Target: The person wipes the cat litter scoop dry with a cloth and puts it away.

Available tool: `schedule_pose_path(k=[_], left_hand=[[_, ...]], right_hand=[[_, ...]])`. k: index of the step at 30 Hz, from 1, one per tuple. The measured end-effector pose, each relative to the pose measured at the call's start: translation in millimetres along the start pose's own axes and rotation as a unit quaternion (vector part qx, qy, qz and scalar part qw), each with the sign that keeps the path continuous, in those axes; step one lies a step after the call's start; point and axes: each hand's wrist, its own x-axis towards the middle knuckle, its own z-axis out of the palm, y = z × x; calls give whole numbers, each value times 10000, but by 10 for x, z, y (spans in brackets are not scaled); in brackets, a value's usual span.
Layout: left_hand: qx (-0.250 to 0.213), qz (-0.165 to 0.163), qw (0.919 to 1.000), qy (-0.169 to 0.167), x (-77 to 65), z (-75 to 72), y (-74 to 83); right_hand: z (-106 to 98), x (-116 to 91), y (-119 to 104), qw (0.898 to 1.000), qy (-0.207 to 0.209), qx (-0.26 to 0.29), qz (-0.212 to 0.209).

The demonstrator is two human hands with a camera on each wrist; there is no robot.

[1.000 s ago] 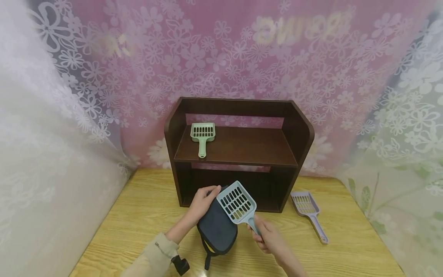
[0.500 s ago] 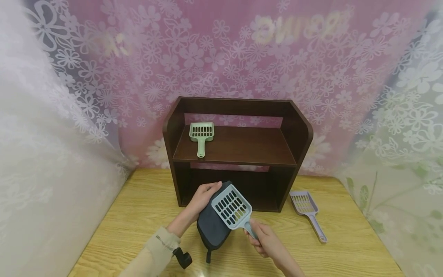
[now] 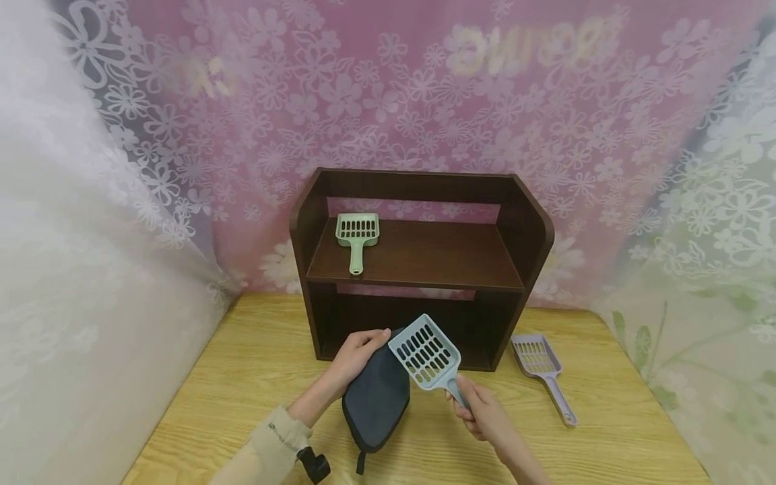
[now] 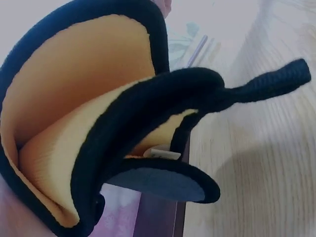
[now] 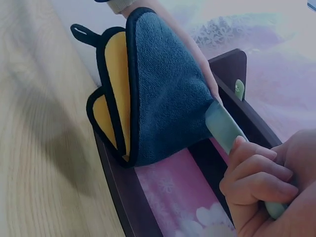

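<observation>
In the head view, my left hand grips the upper left side of a folded towel. The towel is dark blue-grey with black edging and a hanging loop. Its yellow inner layers spread apart in the left wrist view, above the table. My right hand is curled round the handle of a light blue slotted litter scoop, its pan up and to the left. The pan's edge overlaps the towel in the head view. From the right wrist, the scoop appears edge-on with its pan against the towel's blue face.
Behind the hands stands a dark brown two-tier shelf on the wood-grain table. A green litter scoop lies at the left of its upper tier. On the table right of the shelf lies a purple litter scoop. Floral curtains surround the table.
The blue scoop first slid left across the towel, then back to the right in my right hand. The towel has tilted in my left hand, and its yellow edge no longer shows from the head.
</observation>
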Motion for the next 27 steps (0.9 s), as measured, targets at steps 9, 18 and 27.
schedule_pose_path(k=[9, 18, 27], left_hand=[[432, 148, 9989, 111, 87, -79, 17], [1737, 399, 9761, -1244, 265, -190, 170], [2370, 763, 9392, -2366, 372, -45, 329]], right_hand=[[-25, 17, 31, 9916, -1253, -296, -134], [-78, 86, -59, 9783, -1940, -694, -224], [-124, 146, -140, 9700, -2182, -1034, -297]])
